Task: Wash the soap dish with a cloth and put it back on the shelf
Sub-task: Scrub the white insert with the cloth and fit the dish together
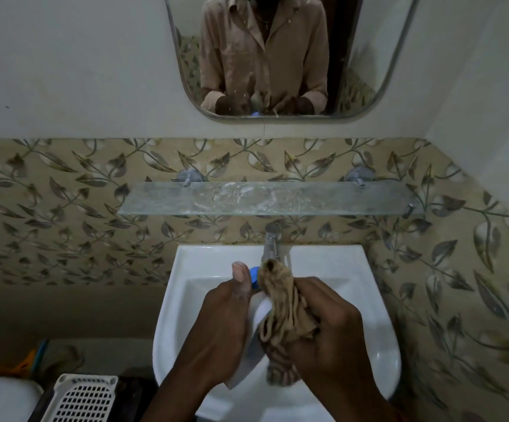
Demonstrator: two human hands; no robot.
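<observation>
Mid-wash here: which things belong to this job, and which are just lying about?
Job: soap dish, cloth, left hand, right hand, sink, tap, shelf.
Lying about: mirror, white basket.

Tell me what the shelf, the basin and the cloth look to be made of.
Shelf: looks like clear glass, since the tile pattern shows through it; it sits on metal pegs.
Basin: glossy white, probably glazed ceramic, with highlights on its rim.
Cloth: beige fabric, soft and creased where the right hand bunches it; the fibre cannot be told.
</observation>
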